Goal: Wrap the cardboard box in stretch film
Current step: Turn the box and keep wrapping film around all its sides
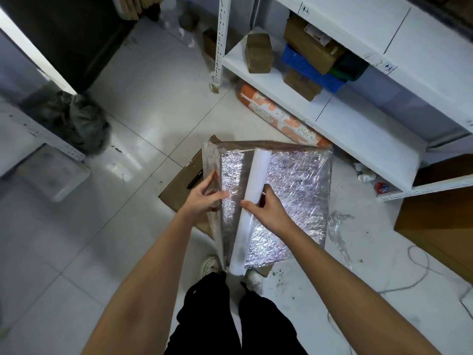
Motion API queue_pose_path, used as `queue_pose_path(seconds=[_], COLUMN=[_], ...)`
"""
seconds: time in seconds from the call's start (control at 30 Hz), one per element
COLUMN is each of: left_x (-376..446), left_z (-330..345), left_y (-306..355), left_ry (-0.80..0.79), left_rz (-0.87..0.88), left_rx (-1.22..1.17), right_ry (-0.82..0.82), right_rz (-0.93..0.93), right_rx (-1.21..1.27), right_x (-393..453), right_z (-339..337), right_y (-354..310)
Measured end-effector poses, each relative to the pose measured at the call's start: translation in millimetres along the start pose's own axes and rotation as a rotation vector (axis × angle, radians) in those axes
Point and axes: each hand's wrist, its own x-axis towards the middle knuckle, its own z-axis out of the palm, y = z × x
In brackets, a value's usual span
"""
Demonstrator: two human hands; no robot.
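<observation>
A flat cardboard box (297,190) stands on the tiled floor in front of my feet, its top covered in shiny crinkled stretch film. A long white roll of stretch film (252,201) lies along the box top, left of its middle. My right hand (268,208) grips the roll near its middle, thumb on one side and fingers on the other. My left hand (206,194) holds the box's left edge, fingers over the film there. Film runs from the roll down over that left side.
A white metal shelf (358,116) with cardboard boxes and a blue crate stands to the right. An orange patterned roll (276,119) lies on the floor behind the box. Flat cardboard with a black pen (194,178) lies to the left. Film scrap (337,231) and a cable lie right.
</observation>
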Motion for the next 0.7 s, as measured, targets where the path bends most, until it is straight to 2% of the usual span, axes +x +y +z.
queue_pose_path(seconds=[0.13, 0.3, 0.53, 0.7], left_x=[-3.3, -8.2, -14.5, -24.7], left_z=[-4.4, 1.1, 4.3, 25.8], left_y=[-7.9, -18.2, -33.0, -41.5], left_ry=[0.001, 0.126, 0.185, 0.445], left_rz=[0.016, 0.039, 0.111, 0.224], left_rx=[-0.039, -0.038, -0.035, 0.068], right_ry=[0.051, 0.116, -0.157, -0.160], right_rz=[-0.019, -0.079, -0.017, -0.039], right_rx=[-0.047, -0.162, -0.093, -0.054], right_x=[0.3, -3.2, 6.2, 3.4], right_z=[7.4, 12.2, 3.7, 10.7], right_y=[6.6, 10.3, 14.9, 14.1])
